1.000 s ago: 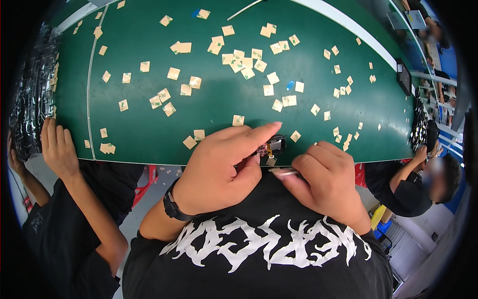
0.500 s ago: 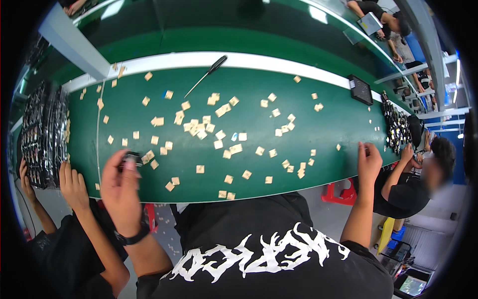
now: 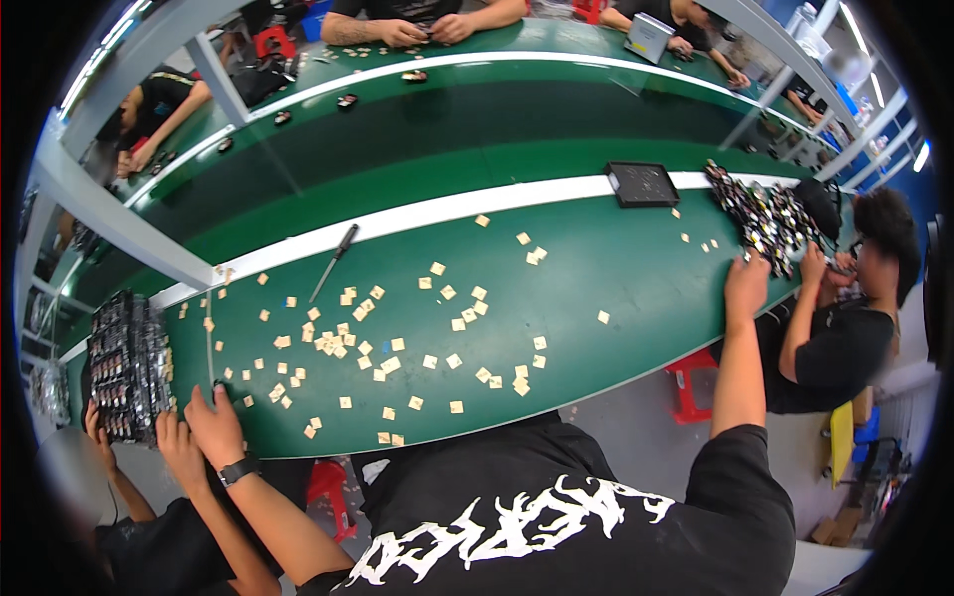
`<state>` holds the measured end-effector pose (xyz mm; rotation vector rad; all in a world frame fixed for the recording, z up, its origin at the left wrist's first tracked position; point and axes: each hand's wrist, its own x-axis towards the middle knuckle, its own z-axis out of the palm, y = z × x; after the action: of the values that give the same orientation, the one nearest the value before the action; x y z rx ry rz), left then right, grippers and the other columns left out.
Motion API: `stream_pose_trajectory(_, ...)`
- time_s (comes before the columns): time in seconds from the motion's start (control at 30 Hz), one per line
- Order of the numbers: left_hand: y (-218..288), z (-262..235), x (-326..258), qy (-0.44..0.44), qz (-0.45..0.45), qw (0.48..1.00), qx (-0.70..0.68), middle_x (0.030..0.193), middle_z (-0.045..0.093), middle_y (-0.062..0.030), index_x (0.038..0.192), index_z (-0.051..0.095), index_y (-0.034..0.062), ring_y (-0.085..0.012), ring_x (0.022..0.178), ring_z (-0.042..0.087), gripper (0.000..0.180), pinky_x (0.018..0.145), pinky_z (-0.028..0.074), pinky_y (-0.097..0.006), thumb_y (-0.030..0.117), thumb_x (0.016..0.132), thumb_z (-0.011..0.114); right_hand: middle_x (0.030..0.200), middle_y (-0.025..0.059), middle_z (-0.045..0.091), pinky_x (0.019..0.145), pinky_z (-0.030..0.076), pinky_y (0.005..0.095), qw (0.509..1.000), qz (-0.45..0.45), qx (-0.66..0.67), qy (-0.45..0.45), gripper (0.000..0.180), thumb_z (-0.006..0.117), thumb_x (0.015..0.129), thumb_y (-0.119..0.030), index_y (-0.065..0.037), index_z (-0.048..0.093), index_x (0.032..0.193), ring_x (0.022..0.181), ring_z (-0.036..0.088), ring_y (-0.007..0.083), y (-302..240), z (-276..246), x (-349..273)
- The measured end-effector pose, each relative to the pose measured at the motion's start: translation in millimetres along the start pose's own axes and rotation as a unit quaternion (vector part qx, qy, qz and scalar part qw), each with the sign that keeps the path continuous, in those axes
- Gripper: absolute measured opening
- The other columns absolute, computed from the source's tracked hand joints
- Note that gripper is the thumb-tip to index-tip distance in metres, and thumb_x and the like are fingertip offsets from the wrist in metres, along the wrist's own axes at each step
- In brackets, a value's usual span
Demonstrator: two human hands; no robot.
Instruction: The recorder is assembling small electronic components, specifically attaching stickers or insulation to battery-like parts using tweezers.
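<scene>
My left hand (image 3: 215, 429), with a dark band on its wrist, reaches to the left end of the green bench. Its thumb and forefinger are apart. A small dark piece (image 3: 220, 383) shows at the thumb tip, mostly hidden. At the right, my right hand (image 3: 745, 288) has its fingers closed at the near edge of a heap of small black parts (image 3: 763, 221). What those fingers grip, if anything, is hidden. Many small cream squares (image 3: 391, 365) lie scattered over the green bench (image 3: 596, 258) between my hands.
A black-handled screwdriver (image 3: 336, 260) lies near the back rail. A black tray (image 3: 642, 185) stands by the heap. Black packed stacks (image 3: 129, 368) are at the left end, beside a co-worker's hand (image 3: 179, 452). Another co-worker (image 3: 845, 308) sits at the right. A grey post (image 3: 129, 223) rises back left.
My left hand has moved left and down; the black part it held is mostly out of sight. My right hand has reached the black heap. The view has shifted toward the right.
</scene>
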<state>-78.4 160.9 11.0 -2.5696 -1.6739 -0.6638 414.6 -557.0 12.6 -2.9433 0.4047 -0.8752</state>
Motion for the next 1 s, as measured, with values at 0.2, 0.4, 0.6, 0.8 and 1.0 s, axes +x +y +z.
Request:
stream_pose_trajectory(0.2, 168, -134, -57, -0.163, 0.097, 0.855, -0.482, 0.137, 0.056, -0.0182, 0.143, 0.046, -0.004, -0.0206, 0.105, 0.065, 0.063, 0.079, 0.055, -0.031, 0.03, 0.094, 0.068, 0.13, 0.0239, 0.054, 0.085, 0.055, 0.0462, 0.994, 0.092, -0.016, -0.05, 0.042, 0.061, 0.098, -0.032, -0.005, 0.056, 0.129, 0.109, 0.063, 0.0395, -7, -5, 5)
stream_pose_trajectory(0.4, 296, -166, -76, -0.492, 0.354, 0.183, -0.774, 0.153, 0.027, -0.0377, 0.153, 0.008, -0.015, -0.0462, 0.145, 0.03, 0.138, 0.118, 0.022, -0.053, 0.077, 0.072, 0.072, 0.113, 0.0303, 0.057, 0.087, 0.052, 0.0534, 1.0, 0.009, 0.007, 0.009, 0.043, 0.064, 0.092, -0.035, -0.002, 0.058, 0.119, 0.1, 0.062, 0.0473, 36, 13, 18)
stream_pose_trajectory(0.6, 340, -148, -47, -0.516, 0.321, 0.046, -0.793, 0.159, 0.013, -0.0388, 0.155, -0.003, -0.0129, -0.0492, 0.15, 0.013, 0.142, 0.12, 0.007, -0.058, 0.083, 0.074, 0.064, 0.1, 0.0287, 0.063, 0.086, 0.049, 0.0538, 0.995, -0.012, -0.09, 0.042, 0.037, 0.062, 0.091, -0.033, 0.002, 0.063, 0.102, 0.094, 0.061, 0.0454, 10, -8, 22)
stream_pose_trajectory(0.8, 379, -164, -46, -0.486, 0.277, -0.086, -0.825, 0.159, 0.009, -0.0391, 0.156, -0.003, -0.011, -0.0508, 0.15, 0.005, 0.144, 0.118, 0.002, -0.061, 0.089, 0.071, 0.058, 0.111, 0.0322, 0.066, 0.087, 0.051, 0.0491, 0.999, 0.03, -0.018, -0.005, 0.037, 0.061, 0.097, -0.026, 0.003, 0.064, 0.12, 0.103, 0.065, 0.0452, 60, 23, 25)
stream_pose_trajectory(1.0, 331, -164, -105, -0.417, 0.321, -0.101, -0.844, 0.16, 0.006, -0.0394, 0.157, -0.002, -0.0091, -0.0523, 0.15, -0.003, 0.147, 0.116, -0.003, -0.065, 0.095, 0.068, 0.052, 0.117, 0.0295, 0.066, 0.091, 0.048, 0.0493, 0.994, 0.069, 0.083, -0.029, 0.043, 0.065, 0.094, -0.027, 0.001, 0.062, 0.126, 0.106, 0.063, 0.0454, 53, 36, 30)
